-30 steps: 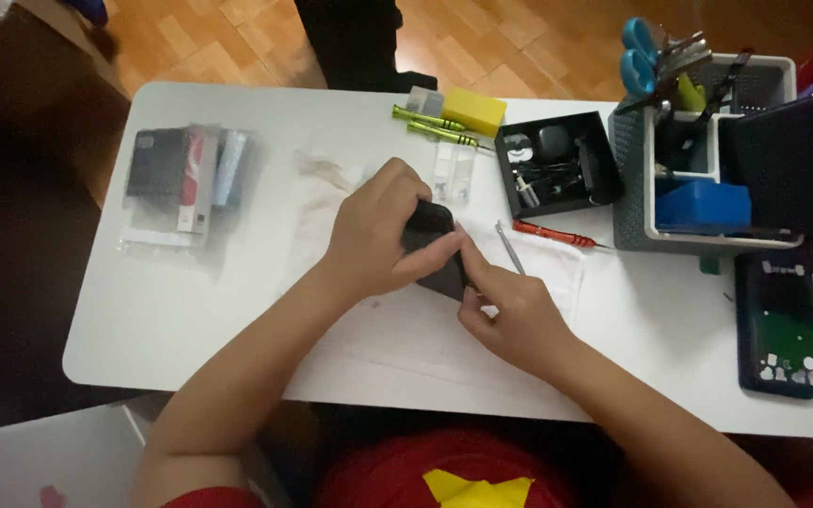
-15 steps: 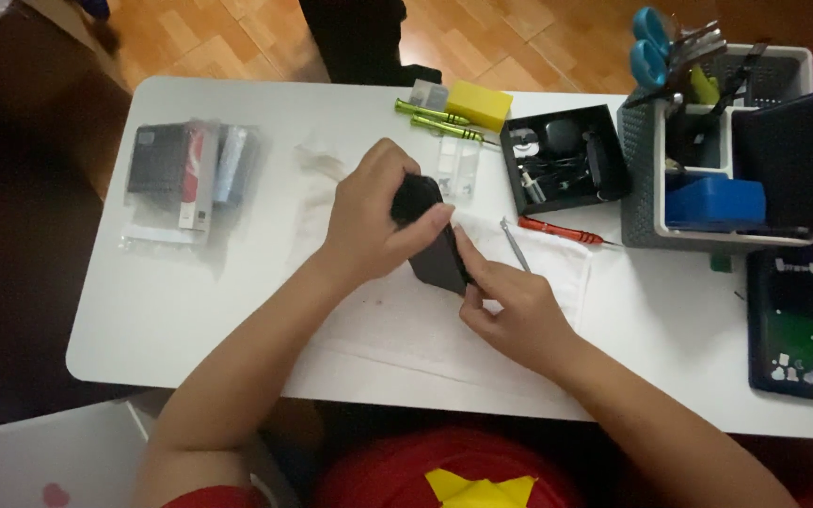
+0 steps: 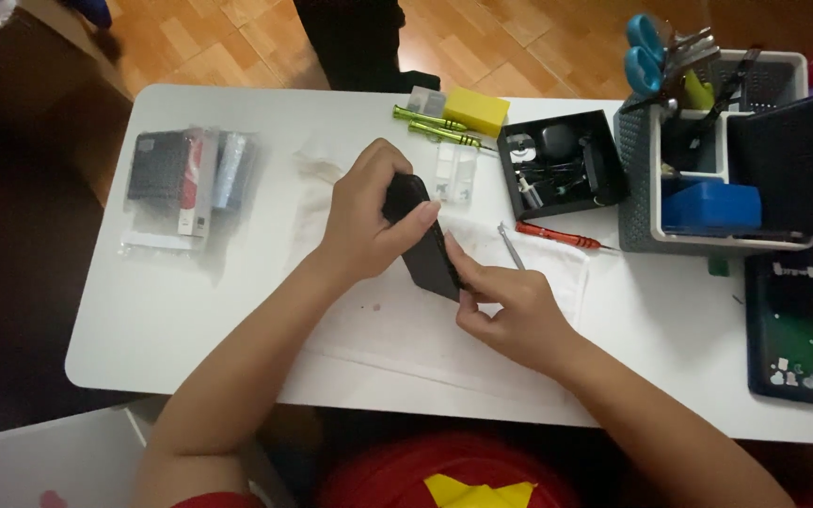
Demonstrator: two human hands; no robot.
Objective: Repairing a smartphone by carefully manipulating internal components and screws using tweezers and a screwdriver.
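Holding a dark phone [image 3: 422,237] tilted above the white worktop [image 3: 237,310], my left hand [image 3: 361,218] has its grip wrapped shut around the upper end, steadying it. My right hand [image 3: 510,306] pinches the lower edge; red screwdriver [image 3: 557,236] and black parts tray [image 3: 562,162] lie near

Left hand [image 3: 364,212] clamps upper end of black phone [image 3: 423,246], thumb over its edge. Right hand [image 3: 510,306] pinches lower end, fingertips on side edge. Phone tilted on its edge above white cloth [image 3: 482,310] on white table [image 3: 190,310]. Just right of hands: tweezers [image 3: 511,246], red screwdriver [image 3: 557,235]. Beyond: black parts tray [image 3: 562,165], grey organizer [image 3: 698,150] (scissors inside), bagged items [image 3: 185,183] far left.
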